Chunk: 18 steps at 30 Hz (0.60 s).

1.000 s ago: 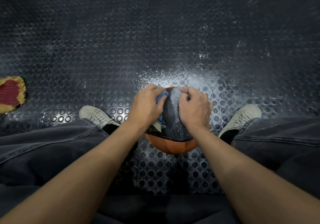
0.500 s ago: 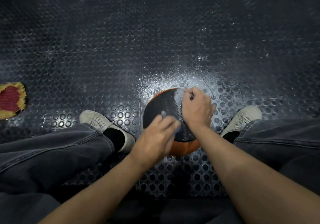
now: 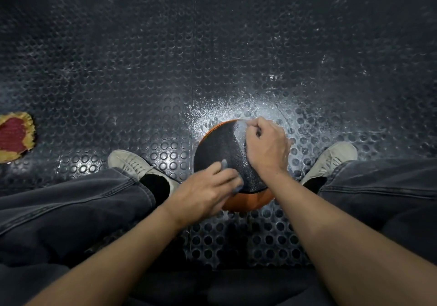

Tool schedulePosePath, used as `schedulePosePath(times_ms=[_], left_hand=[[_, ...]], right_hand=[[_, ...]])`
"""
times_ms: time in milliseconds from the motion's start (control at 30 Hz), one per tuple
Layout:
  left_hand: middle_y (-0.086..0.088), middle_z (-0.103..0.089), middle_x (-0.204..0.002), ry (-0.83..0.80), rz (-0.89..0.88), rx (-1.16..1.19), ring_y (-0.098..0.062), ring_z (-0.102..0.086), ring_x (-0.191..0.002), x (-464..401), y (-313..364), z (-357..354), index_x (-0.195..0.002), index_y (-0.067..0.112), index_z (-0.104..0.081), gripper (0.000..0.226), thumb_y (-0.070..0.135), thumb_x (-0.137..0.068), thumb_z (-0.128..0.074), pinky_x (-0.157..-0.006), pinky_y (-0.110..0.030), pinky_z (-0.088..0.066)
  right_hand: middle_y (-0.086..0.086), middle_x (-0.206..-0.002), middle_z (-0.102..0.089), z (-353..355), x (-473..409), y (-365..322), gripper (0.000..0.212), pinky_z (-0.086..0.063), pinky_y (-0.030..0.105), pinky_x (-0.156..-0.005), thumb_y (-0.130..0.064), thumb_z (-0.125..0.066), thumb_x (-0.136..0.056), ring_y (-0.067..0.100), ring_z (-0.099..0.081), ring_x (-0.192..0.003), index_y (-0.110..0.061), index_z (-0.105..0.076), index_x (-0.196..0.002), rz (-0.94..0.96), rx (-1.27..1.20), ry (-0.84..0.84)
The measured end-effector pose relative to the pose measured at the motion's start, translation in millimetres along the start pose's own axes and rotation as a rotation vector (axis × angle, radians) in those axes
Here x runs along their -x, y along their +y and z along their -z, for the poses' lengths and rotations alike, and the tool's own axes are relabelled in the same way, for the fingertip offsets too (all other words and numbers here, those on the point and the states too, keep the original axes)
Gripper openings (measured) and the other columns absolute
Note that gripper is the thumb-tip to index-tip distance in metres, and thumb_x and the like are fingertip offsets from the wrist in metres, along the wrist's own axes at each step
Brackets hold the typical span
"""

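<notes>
Ball wipe-down on studded floor (image 3: 165, 69).
Rag (image 3: 15, 137) lies far left. Left hand (image 3: 205, 192) pinches cloth (image 3: 224, 163) against near side of ball (image 3: 222, 147), resting on floor; right hand (image 3: 267, 149), curled in a fist, presses its upper right.

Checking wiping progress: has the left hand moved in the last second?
Yes. The left hand, holding a cloth, slid from the far edge of the disc to its near edge, toward the person; the disc stayed put.
</notes>
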<state>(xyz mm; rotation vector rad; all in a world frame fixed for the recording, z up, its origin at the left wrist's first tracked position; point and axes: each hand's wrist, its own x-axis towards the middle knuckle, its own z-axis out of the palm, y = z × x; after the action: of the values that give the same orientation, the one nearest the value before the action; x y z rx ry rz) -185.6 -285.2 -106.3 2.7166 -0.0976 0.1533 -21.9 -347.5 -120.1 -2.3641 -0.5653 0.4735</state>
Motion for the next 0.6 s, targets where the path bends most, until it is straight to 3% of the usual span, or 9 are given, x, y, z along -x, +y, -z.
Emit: schedulePosePath(times_ms=[67,200,267,367,433,500,567,600], left_hand=[[-0.005,-0.061,-0.104,0.052,0.055,0.006,-0.024,-0.052,-0.086,-9.8,-13.9,7.4,-0.110,0.008,-0.066,0.019,0.016,-0.096,-0.056,-0.087,-0.031,-0.046],[-0.002,-0.060,-0.105,0.292,0.450,0.078,-0.023,-0.055,-0.093,-23.8,-20.8,10.3,-0.111,0.011,-0.066,0.024,0.023,-0.095,-0.053,-0.080,-0.042,-0.048],[-0.005,-0.059,-0.105,0.262,0.374,0.067,-0.026,-0.054,-0.088,-14.7,-4.8,-1.2,-0.112,0.008,-0.065,0.021,0.017,-0.096,-0.055,-0.081,-0.041,-0.047],[-0.008,-0.056,-0.110,0.039,0.090,0.096,-0.027,-0.053,-0.089,12.5,6.0,-12.4,-0.116,0.006,-0.061,0.022,0.014,-0.096,-0.055,-0.088,-0.041,-0.048],[-0.009,-0.055,-0.112,-0.070,-0.001,0.096,-0.027,-0.054,-0.094,20.3,2.1,-10.0,-0.118,0.009,-0.060,0.024,0.019,-0.098,-0.052,-0.085,-0.041,-0.051],[-0.011,-0.058,-0.109,0.066,0.114,0.127,-0.026,-0.057,-0.093,14.5,-3.1,-2.5,-0.117,0.007,-0.064,0.027,0.022,-0.098,-0.052,-0.088,-0.035,-0.050],[-0.010,-0.061,-0.106,0.307,0.332,0.117,-0.023,-0.058,-0.094,-1.9,-11.5,8.7,-0.113,0.006,-0.067,0.028,0.022,-0.094,-0.055,-0.090,-0.028,-0.046],[-0.007,-0.062,-0.105,0.351,0.431,0.116,-0.021,-0.058,-0.095,-10.9,-15.2,14.2,-0.112,0.008,-0.068,0.028,0.024,-0.093,-0.056,-0.089,-0.028,-0.046]], right_hand=[[-0.014,-0.093,-0.055,-0.1,0.2,-1.4,0.018,-0.029,0.037,-0.093,-0.028,-0.042,-0.100,0.014,-0.047,-0.098,-0.029,-0.056,-0.088,0.007,0.015,-0.007],[-0.012,-0.090,-0.054,-1.7,-3.0,-5.0,0.018,-0.030,0.038,-0.092,-0.028,-0.041,-0.100,0.016,-0.048,-0.097,-0.029,-0.054,-0.088,-0.024,0.018,-0.005],[-0.012,-0.089,-0.054,-1.5,-2.0,-4.1,0.019,-0.029,0.037,-0.091,-0.029,-0.042,-0.100,0.017,-0.051,-0.096,-0.028,-0.055,-0.086,-0.017,0.020,0.008],[-0.015,-0.089,-0.056,0.8,-3.1,0.6,0.019,-0.038,0.040,-0.098,-0.028,-0.045,-0.099,0.015,-0.053,-0.096,-0.028,-0.060,-0.088,0.010,-0.023,-0.019],[-0.015,-0.088,-0.059,4.4,-5.2,2.9,0.022,-0.042,0.045,-0.098,-0.027,-0.046,-0.099,0.016,-0.054,-0.094,-0.027,-0.066,-0.092,0.033,-0.057,-0.043],[-0.019,-0.090,-0.057,6.9,-5.1,4.9,0.022,-0.042,0.045,-0.099,-0.026,-0.047,-0.099,0.015,-0.053,-0.096,-0.026,-0.069,-0.095,0.040,-0.079,-0.057],[-0.022,-0.095,-0.057,8.4,-3.3,6.4,0.022,-0.040,0.042,-0.100,-0.025,-0.048,-0.099,0.012,-0.050,-0.100,-0.027,-0.069,-0.098,0.050,-0.093,-0.055],[-0.020,-0.099,-0.060,8.8,-2.0,7.2,0.022,-0.039,0.041,-0.100,-0.025,-0.047,-0.099,0.011,-0.049,-0.101,-0.028,-0.069,-0.100,0.058,-0.087,-0.057]])
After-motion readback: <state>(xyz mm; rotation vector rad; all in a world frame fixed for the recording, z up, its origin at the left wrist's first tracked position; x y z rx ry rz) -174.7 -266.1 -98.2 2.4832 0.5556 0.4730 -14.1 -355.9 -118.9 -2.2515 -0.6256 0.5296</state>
